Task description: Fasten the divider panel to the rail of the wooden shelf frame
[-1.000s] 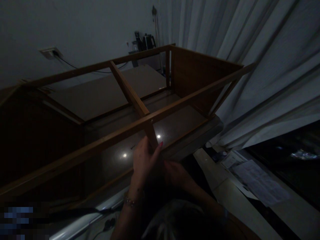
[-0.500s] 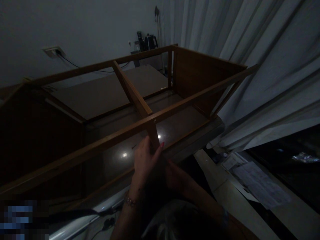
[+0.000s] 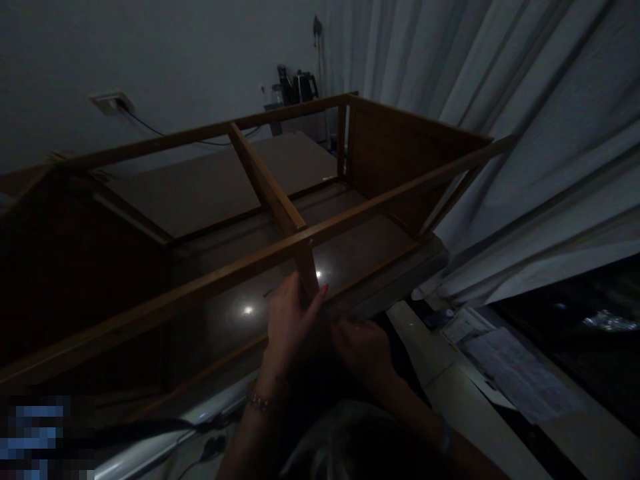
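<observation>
A wooden cabinet frame (image 3: 350, 220) lies on its back in a dim room, its open side up. A middle divider board (image 3: 267, 187) runs from the back rail to the front rail and down. My left hand (image 3: 290, 323) grips the lower end of that divider just under the front rail, thumb and fingers around it. My right hand (image 3: 365, 350) is close beside it at the frame's lower front edge, fingers curled; what it holds is too dark to tell.
Pale curtains (image 3: 500, 100) hang at the right. Papers (image 3: 505, 373) lie on the floor at the right. A kettle (image 3: 303, 87) stands on a small table at the back. A wall socket (image 3: 110, 102) with a cable is at the upper left.
The view has shifted slightly. My right hand has moved up a little towards the frame's edge. My left hand stays on the divider.
</observation>
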{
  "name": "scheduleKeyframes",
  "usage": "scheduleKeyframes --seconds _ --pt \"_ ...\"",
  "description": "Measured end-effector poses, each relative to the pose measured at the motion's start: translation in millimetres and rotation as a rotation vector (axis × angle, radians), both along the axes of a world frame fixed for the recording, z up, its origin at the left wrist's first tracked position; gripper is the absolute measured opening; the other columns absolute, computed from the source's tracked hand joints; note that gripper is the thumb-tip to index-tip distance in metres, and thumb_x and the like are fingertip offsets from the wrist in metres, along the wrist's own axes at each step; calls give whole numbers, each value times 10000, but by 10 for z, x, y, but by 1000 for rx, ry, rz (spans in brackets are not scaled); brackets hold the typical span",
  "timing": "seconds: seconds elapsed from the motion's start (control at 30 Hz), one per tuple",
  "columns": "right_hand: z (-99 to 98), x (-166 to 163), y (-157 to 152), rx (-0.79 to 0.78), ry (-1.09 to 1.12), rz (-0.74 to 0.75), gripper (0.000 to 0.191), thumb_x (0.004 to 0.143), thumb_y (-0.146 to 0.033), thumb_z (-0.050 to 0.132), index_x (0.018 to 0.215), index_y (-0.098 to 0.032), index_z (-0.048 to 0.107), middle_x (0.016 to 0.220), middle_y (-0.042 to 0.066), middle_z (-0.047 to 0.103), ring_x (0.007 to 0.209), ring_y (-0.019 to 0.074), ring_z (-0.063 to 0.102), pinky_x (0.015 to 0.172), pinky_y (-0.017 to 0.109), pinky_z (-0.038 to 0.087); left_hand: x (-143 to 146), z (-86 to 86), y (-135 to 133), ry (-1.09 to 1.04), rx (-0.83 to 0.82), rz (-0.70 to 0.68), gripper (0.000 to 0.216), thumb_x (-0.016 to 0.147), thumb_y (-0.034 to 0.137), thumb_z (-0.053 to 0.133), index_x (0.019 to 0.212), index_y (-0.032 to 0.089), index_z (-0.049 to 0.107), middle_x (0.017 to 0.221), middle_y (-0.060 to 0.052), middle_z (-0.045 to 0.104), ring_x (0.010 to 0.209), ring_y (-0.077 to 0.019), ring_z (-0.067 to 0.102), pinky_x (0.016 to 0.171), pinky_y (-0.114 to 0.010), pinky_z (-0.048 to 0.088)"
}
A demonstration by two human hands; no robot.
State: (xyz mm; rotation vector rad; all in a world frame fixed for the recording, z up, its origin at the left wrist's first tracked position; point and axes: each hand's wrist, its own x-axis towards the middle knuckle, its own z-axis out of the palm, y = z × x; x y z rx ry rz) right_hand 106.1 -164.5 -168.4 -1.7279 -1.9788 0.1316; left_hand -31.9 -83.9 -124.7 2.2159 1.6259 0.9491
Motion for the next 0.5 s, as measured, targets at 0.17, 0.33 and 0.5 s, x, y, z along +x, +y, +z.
scheduleKeyframes --seconds 0.17,0.33,0.5 --pt "-46 -17 -28 100 -5 -31 284 983 -276 388 873 -188 634 782 48 710 702 169 600 702 319 290 -2 -7 2 7 12 -8 353 860 535 479 945 199 544 857 -51 631 772 -199 610 661 -302 453" --pt "-104 -5 -34 147 48 -48 264 982 -311 426 896 -189 644 789 34 713 702 169 596 709 326 286 1 -13 5 10 11 2 352 858 540 481 927 201 544 856 -52 634 765 -199 612 651 -297 453" --pt "-116 36 -15 224 63 -13 274 974 -336 454 870 -194 664 784 25 724 718 160 585 729 326 291 1 -3 6 12 9 -10 354 861 534 479 919 193 557 839 -49 632 752 -192 608 652 -292 459"
